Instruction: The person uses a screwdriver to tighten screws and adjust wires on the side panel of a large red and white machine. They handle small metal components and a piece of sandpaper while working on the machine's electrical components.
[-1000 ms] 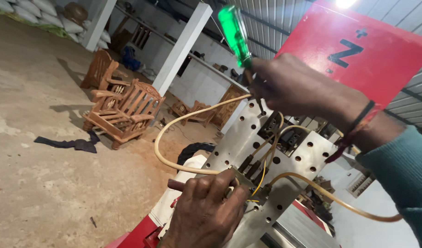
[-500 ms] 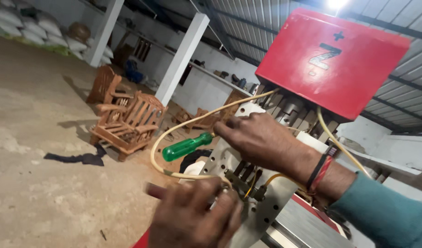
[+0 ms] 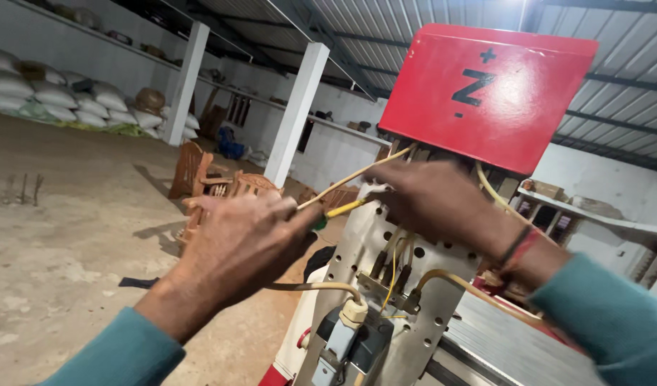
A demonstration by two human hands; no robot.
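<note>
The shed floor (image 3: 64, 236) of bare packed earth fills the left half of the view, under a corrugated metal roof (image 3: 414, 21) carried by two white pillars (image 3: 296, 114). Along the far left wall lies a stack of pale sacks (image 3: 49, 96); the row runs out of view, so I give no count. Near the pillars stand what look like two carved wooden chairs (image 3: 199, 171), partly hidden behind the left hand.

The machine rises on the right. One red metal cover (image 3: 486, 93) sits at its top, marked in black. Below it hangs one grey perforated plate (image 3: 407, 314), drilled with many round holes, and a red base shows at its foot.

Three cream-sheathed cables can be counted: one (image 3: 350, 175) runs from the left hand up toward the cover, one (image 3: 314, 287) passes below the left hand to a white gland (image 3: 353, 312) on the plate, and one (image 3: 457, 282) loops down on the right. Thin yellow wires (image 3: 394, 268) hang against the plate.

The left hand (image 3: 242, 243) is clenched, its grip pinching the upper cream cable together with a slim yellow-and-green piece (image 3: 339, 211), possibly a wire end or tool tip; blur hides which. The right hand (image 3: 432, 196) rests against the top of the plate just under the cover, fingers curled toward the same cable; whether its grip actually holds anything cannot be told. One dark and red band (image 3: 520, 246) circles the right wrist.
</note>
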